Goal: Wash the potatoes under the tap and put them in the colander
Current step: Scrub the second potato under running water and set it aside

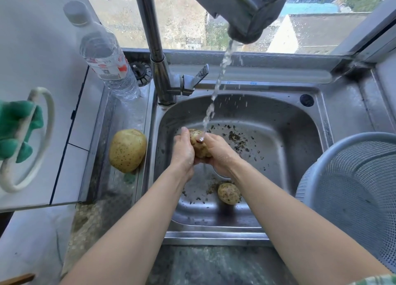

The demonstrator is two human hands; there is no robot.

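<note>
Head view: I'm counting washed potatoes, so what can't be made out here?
- Colander: cut off by the right edge, so any potatoes in the hidden part cannot be seen.
- Held potato: mostly covered by the left hand and right hand; how clean it is cannot be told.
- Sink drain: hidden behind the hands.
- Bottle label: too small to read.

A clear plastic water bottle [107, 55] stands at the sink's back left corner, a black sink strainer [141, 71] just behind it. Green cloth [16, 130] hangs on a white ring [46, 139] on the left wall. Beyond the wet window [310, 23], rooftops.
</note>
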